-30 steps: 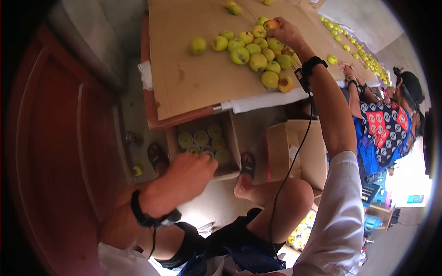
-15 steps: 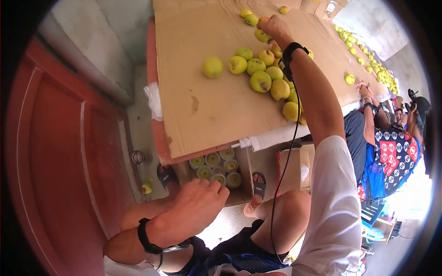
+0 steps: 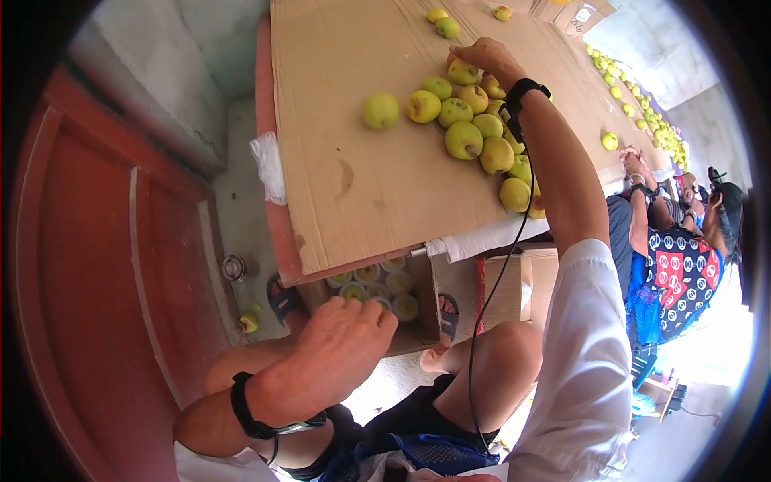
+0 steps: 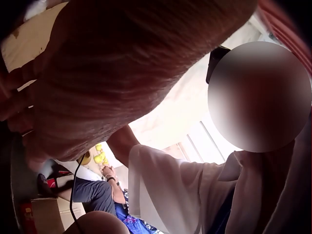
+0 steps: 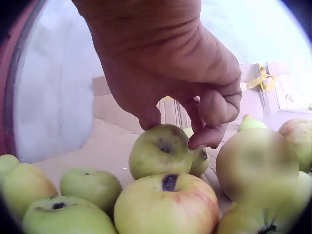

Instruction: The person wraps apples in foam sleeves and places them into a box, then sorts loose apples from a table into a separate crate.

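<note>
My right hand [image 3: 491, 59] reaches over the far side of an apple cluster on the cardboard-covered table [image 3: 345, 209]. In the right wrist view, the thumb and fingers of that hand [image 5: 165, 63] pinch the top of a green apple [image 5: 158, 155]; part of another apple shows behind it. A yellow-red apple [image 5: 165, 207] lies in front. My left hand [image 3: 336, 349] hangs above my lap, fingers loosely bent, with no object visible in it. Seen close up in the left wrist view, the left hand [image 4: 102, 73] is dark, its fingertips partly cut off.
A box [image 3: 423, 317] of wrapped apples stands under the table edge, partly behind my left hand. One apple [image 3: 380, 110] lies left of the cluster. A black cable [image 3: 474, 345] hangs beside my right arm. Another person [image 3: 679, 261] sits at the right near more apples.
My right hand first held a reddish apple at the cluster, then moved to its far side; that apple no longer shows in the fingers. My left hand has shifted only slightly.
</note>
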Tool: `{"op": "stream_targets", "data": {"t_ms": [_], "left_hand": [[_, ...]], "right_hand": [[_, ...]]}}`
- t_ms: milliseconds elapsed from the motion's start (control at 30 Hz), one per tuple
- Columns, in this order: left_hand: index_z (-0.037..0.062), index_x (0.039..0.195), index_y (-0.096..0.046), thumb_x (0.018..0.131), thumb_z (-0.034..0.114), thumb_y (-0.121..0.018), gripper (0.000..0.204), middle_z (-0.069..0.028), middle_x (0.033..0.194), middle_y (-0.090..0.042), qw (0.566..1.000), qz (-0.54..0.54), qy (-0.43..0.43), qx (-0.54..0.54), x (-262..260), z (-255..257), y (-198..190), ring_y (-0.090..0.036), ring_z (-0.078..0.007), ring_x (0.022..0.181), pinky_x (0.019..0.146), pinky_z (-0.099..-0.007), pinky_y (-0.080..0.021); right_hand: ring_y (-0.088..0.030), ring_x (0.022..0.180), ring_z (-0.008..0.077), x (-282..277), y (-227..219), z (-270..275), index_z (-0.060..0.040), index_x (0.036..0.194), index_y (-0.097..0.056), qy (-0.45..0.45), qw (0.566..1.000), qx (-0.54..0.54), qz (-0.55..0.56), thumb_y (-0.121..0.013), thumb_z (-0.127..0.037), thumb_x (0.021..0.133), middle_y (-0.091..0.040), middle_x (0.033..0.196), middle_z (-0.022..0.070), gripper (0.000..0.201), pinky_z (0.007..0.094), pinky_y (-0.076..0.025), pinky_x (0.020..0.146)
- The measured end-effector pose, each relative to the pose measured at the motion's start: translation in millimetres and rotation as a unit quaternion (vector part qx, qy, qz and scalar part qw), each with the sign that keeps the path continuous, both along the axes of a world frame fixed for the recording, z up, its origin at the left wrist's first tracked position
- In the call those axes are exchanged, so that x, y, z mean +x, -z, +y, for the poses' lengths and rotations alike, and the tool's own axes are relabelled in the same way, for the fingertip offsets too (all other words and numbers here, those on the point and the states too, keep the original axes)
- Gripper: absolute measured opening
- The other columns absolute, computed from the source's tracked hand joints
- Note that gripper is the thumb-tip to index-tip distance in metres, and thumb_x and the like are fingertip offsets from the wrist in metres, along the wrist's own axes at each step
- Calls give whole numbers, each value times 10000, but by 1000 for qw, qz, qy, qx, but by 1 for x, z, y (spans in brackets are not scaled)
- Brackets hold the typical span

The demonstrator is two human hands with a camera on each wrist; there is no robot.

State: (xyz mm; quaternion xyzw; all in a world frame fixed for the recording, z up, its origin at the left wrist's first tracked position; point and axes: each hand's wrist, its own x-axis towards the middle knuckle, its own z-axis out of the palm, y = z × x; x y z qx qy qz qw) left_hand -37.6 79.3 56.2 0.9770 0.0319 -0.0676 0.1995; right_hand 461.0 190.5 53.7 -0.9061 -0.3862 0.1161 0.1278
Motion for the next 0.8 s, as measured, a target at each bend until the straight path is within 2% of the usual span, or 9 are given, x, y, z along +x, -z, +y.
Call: {"op": "stream_targets", "data": {"t_ms": [133,233,267,367,467,567,667,767,800], "left_hand": [[28,964,-620,915,196,-695,191,-136,888,-625,1000,-4,7,3,0,-6,-2,-650,-314,867,780,-423,-477],[24,965,-623,910,192,-701,193,-138,884,-624,1000,-3,8,-2,2,-10,-3,-650,-317,863,775,-424,-476],[23,964,-624,909,192,-703,194,-138,885,-624,1000,2,9,-3,2,-11,-2,-650,-316,865,773,-425,-475],[22,964,-625,904,191,-707,198,-138,886,-624,1000,14,11,-6,-1,-16,1,-652,-315,868,772,-427,-476],[23,963,-625,900,192,-710,199,-135,886,-625,1000,12,10,4,-4,-18,4,-653,-314,871,781,-427,-480],[27,961,-626,898,194,-711,198,-133,887,-628,1000,14,8,15,-9,-21,6,-658,-315,876,793,-426,-487],[30,960,-628,895,194,-714,196,-135,897,-635,1000,18,8,21,-13,-20,7,-666,-317,893,804,-426,-495],[33,956,-635,893,171,-699,166,-132,911,-653,999,17,4,34,-17,-18,12,-679,-303,901,799,-419,-504],[33,956,-642,892,149,-682,138,-125,914,-663,999,23,4,38,-16,-15,13,-685,-289,896,790,-410,-509]], "right_hand": [[-733,852,277,-12,-2,-10,81,1032,-722,4,998,53,41,-727,-550,880,-730,1022,202,649,359,-588,755],[-705,798,243,2,36,-5,90,987,-700,-61,987,147,-34,-745,-512,880,-713,899,178,614,363,-567,721],[-681,766,224,-2,39,-4,50,981,-698,-39,985,169,-18,-757,-491,872,-695,854,143,556,373,-544,685],[-713,983,382,-1,27,-6,6,1078,-745,-72,994,63,-43,-686,-554,900,-749,1066,199,591,465,-556,858],[-714,974,382,-7,20,-15,8,1076,-747,-14,993,47,-106,-687,-545,898,-755,1035,190,584,458,-554,854],[-719,969,380,-6,19,-30,2,1082,-750,-12,993,83,-85,-691,-545,894,-762,1027,177,581,462,-553,846],[-731,893,324,-7,16,-58,10,1086,-745,-30,977,207,-44,-698,-531,905,-765,1022,159,573,421,-559,809],[-698,864,163,-30,0,-109,-19,1206,-722,-3,964,262,50,-646,-374,995,-759,1034,67,420,304,-552,757],[-690,854,120,-28,5,-135,-28,1219,-716,-58,933,343,94,-646,-295,1014,-758,1090,49,344,238,-508,684]]}}
